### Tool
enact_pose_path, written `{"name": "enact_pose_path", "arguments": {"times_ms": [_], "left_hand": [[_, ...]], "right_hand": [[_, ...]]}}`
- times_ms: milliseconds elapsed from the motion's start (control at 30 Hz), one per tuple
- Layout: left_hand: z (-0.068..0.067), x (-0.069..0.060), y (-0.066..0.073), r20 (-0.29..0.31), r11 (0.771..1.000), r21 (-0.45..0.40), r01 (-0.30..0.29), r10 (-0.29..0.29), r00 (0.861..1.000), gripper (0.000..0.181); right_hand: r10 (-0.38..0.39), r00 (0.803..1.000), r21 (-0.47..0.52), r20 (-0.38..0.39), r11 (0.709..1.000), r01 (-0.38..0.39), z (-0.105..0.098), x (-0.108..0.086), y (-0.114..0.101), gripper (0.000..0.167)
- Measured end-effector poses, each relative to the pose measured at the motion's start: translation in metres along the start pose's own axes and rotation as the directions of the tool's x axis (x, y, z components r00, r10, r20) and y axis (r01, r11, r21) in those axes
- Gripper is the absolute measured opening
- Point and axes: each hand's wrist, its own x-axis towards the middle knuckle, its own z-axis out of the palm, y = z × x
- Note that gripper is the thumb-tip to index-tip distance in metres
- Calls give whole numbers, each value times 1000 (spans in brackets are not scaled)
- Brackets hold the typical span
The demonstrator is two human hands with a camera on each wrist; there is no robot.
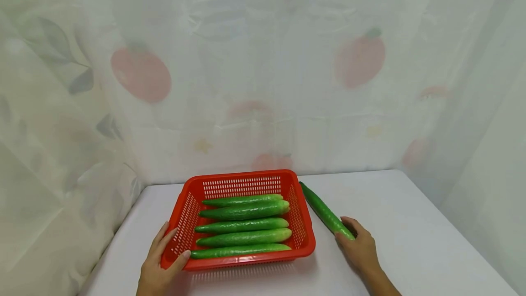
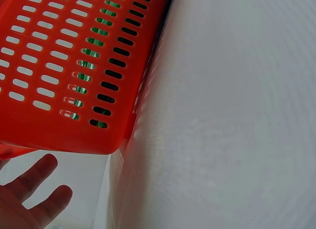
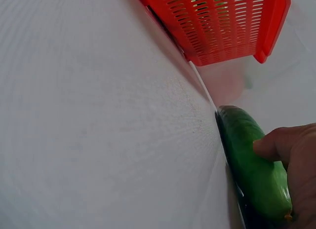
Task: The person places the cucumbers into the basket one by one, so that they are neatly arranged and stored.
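Several green cucumbers (image 1: 242, 226) lie side by side across a red slotted plastic basket (image 1: 246, 263) in the head view. At the basket's front left corner is my left hand (image 1: 158, 264), with its thumb over the front rim and its fingers spread along the left side. The left wrist view shows two of its fingers (image 2: 37, 174) straight and apart. To the right of the basket, my right hand (image 1: 361, 245) grips the near end of another cucumber (image 1: 322, 209), which slants on the table. Its thumb lies on the cucumber in the right wrist view.
The basket stands on a white-covered table (image 1: 411, 232). Behind the table hangs a pale curtain (image 1: 255, 67) printed with red fruit, and a leaf-patterned curtain (image 1: 49, 150) hangs at the left.
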Motion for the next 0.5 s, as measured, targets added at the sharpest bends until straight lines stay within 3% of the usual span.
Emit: {"name": "enact_pose_path", "arguments": {"times_ms": [267,500], "left_hand": [[1,0,-2,6,1000,-17,-6,6,1000,62],[-2,1,-1,34,1000,0,24,-24,999,64]], "right_hand": [[51,998,39,-25,998,-50,-3,0,-1,44],[132,991,105,-9,986,-130,-6,0,-1,45]]}}
